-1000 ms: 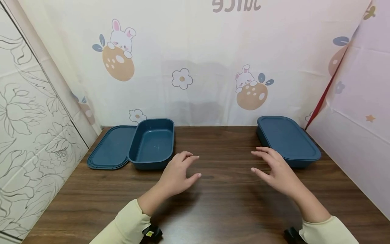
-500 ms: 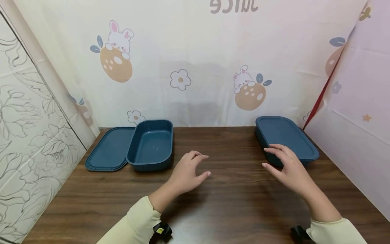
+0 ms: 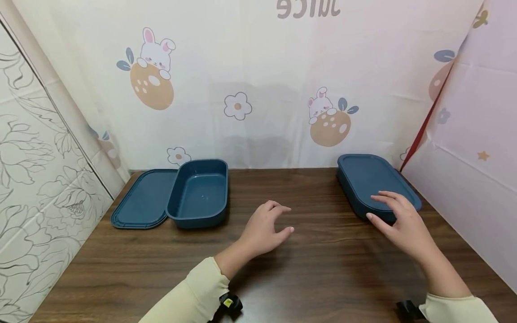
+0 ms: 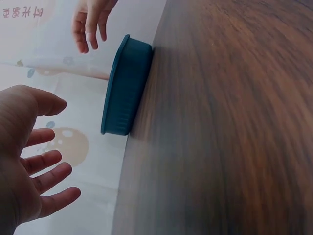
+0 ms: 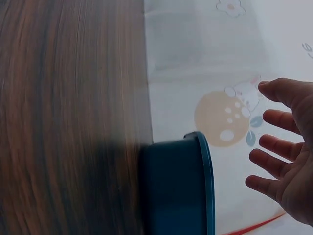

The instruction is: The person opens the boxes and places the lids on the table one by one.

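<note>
My left hand (image 3: pixel 264 229) hovers over the middle of the table, fingers relaxed and apart, holding nothing. In the left wrist view the same left hand (image 4: pixel 29 161) shows its fingers spread in the air. My right hand (image 3: pixel 405 226) is over the near end of a lidded blue box (image 3: pixel 369 179) at the right, its fingers overlapping the lid in the head view. The right wrist view shows this right hand (image 5: pixel 288 152) with fingers spread, apart from the box (image 5: pixel 176 191). At the left stands an uncovered blue box (image 3: pixel 199 190), with nothing inside it.
A flat blue lid (image 3: pixel 141 202) lies left of the uncovered box, its edge against the box's side. Behind the brown wooden table (image 3: pixel 315 278) hangs a printed curtain (image 3: pixel 266 67), and another sheet (image 3: pixel 480 188) closes off the right side.
Both hands have moved to the right. The right hand has come over the lidded box's near end, and the left hand has drawn away from the uncovered box. Both boxes stay in place.
</note>
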